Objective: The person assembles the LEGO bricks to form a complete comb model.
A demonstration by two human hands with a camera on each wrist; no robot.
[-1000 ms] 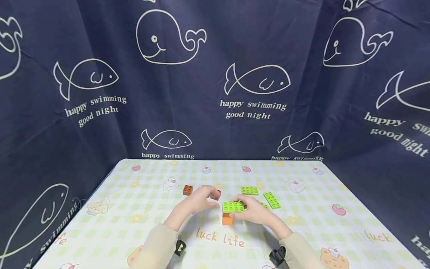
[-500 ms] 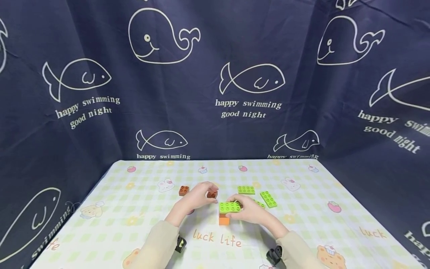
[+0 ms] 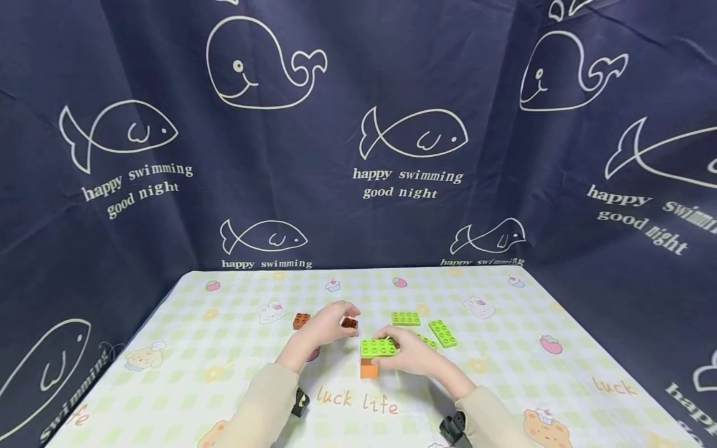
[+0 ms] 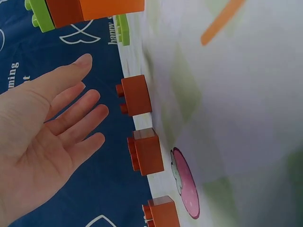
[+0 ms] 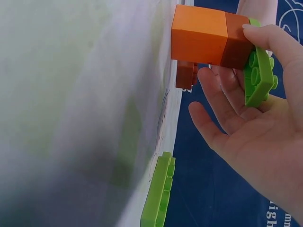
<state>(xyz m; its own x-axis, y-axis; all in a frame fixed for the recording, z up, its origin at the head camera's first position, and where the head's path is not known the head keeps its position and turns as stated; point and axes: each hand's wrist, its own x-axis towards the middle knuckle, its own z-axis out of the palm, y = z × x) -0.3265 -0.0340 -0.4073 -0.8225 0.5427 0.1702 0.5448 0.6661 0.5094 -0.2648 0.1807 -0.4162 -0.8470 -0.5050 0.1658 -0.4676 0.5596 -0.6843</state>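
Observation:
A small stack of toy building bricks stands on the table: an orange brick (image 3: 369, 371) at the bottom, a brown brick (image 5: 238, 41) above it, and a green eight-stud plate (image 3: 378, 346) on top, jutting to the right. My right hand (image 3: 413, 352) grips this stack from the right, its thumb on the near side and fingers behind. My left hand (image 3: 326, 325) hovers left of the stack, fingers loosely bent, holding nothing. Just past it lies a brown brick (image 3: 350, 323), seen between thumb and fingers. In the left wrist view, brown bricks (image 4: 148, 153) stand apart from the hand.
Another brown brick (image 3: 301, 320) lies to the left of my left hand. Beyond my right hand lie green plates (image 3: 406, 318), one turned at an angle (image 3: 442, 333) and one partly hidden (image 3: 428, 341). A patterned cloth (image 3: 224, 348) covers the table; a dark curtain (image 3: 336, 205) hangs behind.
The head view has turned slightly, so everything sits further left. My left thumb has risen a little beside the brown brick. The right hand keeps its grip on the stack.

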